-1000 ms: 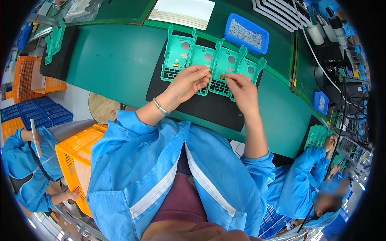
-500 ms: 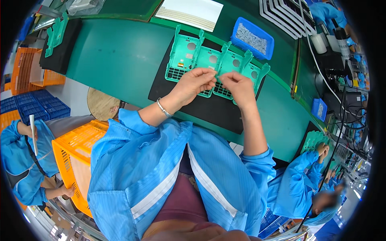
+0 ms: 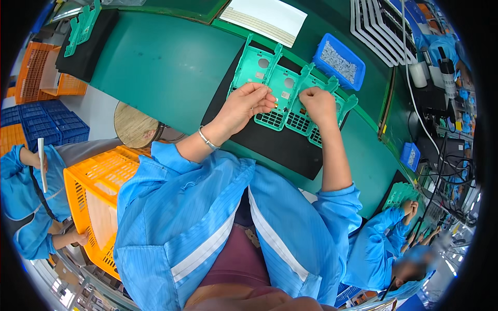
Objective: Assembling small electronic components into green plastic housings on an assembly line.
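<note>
Blue jacket [image 3: 176,217]: nearest to me, forearms bare past the sleeves, a silver bangle [image 3: 206,139] on the left wrist.
Left hand [image 3: 245,110]: thumb and fingers drawn narrow above the first and second panels, counting from the left.
Right hand [image 3: 320,106]: fingers curled in close over the third panel.
Between the fingertips: too small to make out; I can't tell whether the hands pinch anything.
Green panels [image 3: 282,79]: four, side by side under the hands, grid ends toward the person.
Black mat [image 3: 290,147]: beneath the panels, on the green desk [image 3: 155,57].
Blue tray [image 3: 334,76]: just beyond the panels, holding small white pieces [image 3: 337,58].
Pale sheet [image 3: 264,20]: beyond the panels, left of the tray.
White frames [image 3: 378,31]: far right, in a row.
</note>
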`<action>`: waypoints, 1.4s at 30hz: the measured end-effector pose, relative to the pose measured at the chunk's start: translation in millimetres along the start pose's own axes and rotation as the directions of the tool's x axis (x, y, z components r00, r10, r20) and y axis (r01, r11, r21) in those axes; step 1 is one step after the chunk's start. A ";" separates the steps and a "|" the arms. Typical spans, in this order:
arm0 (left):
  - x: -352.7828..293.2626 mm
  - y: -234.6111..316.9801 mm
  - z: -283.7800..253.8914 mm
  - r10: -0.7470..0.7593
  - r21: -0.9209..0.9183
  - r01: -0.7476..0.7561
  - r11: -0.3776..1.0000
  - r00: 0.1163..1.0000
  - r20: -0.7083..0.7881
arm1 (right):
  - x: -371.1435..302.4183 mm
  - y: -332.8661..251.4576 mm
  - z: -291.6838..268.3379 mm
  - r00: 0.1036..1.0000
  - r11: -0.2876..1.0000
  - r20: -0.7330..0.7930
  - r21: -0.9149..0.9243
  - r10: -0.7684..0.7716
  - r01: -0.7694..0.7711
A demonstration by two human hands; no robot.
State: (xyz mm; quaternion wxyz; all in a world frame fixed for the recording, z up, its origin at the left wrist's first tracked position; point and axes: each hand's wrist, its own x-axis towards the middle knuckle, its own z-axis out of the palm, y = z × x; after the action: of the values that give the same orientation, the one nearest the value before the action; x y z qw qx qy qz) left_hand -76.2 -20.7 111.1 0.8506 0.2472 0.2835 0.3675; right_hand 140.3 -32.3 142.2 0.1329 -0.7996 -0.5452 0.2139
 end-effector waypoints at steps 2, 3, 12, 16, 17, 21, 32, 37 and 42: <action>1.0 1.7 -1.8 -0.011 0.029 0.010 1.000 1.000 0.018 | 1.5 -4.7 -4.3 0.999 0.999 0.036 -0.034 -0.028 0.029; 1.5 3.2 -1.5 -0.003 0.026 0.003 1.000 1.000 -0.002 | 2.8 -7.4 -5.6 0.998 0.998 0.056 -0.054 -0.012 0.015; 2.2 1.8 -4.3 0.001 -0.005 -0.001 1.000 1.000 -0.008 | -6.9 2.2 6.7 0.981 0.971 -0.097 -0.192 -0.165 0.144; 0.7 3.2 -3.0 0.033 -0.037 -0.034 0.999 0.999 -0.032 | -22.5 1.7 3.4 0.980 0.981 -0.122 0.096 -0.157 0.169; 0.3 2.8 -4.4 0.037 -0.039 -0.038 0.999 0.999 -0.035 | -27.1 2.8 5.1 0.980 0.980 -0.119 0.094 -0.162 0.174; -0.5 4.4 -6.1 0.022 -0.036 -0.024 0.999 0.999 -0.047 | -44.5 9.8 18.3 0.871 0.913 -0.274 -0.145 -0.408 0.382; 1.5 4.1 -9.0 0.022 -0.138 -0.024 0.990 1.000 -0.014 | -47.7 1.6 28.6 0.827 0.833 -0.246 -0.388 -0.506 0.394; -0.8 5.0 -7.8 -0.016 -0.214 0.020 0.977 1.000 0.018 | -44.7 0.1 16.6 0.886 0.917 -0.275 0.036 -0.374 0.398; -2.0 1.9 -6.6 -0.021 -0.220 0.024 0.975 1.000 0.017 | -55.3 -48.9 11.4 0.986 0.806 -0.060 0.570 -0.154 0.160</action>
State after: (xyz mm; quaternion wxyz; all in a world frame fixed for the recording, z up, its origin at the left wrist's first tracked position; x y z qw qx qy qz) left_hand -82.6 -19.7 108.2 0.8789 0.1511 0.2376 0.3850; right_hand 77.5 -65.8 164.9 0.3871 -0.6760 -0.5190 0.3519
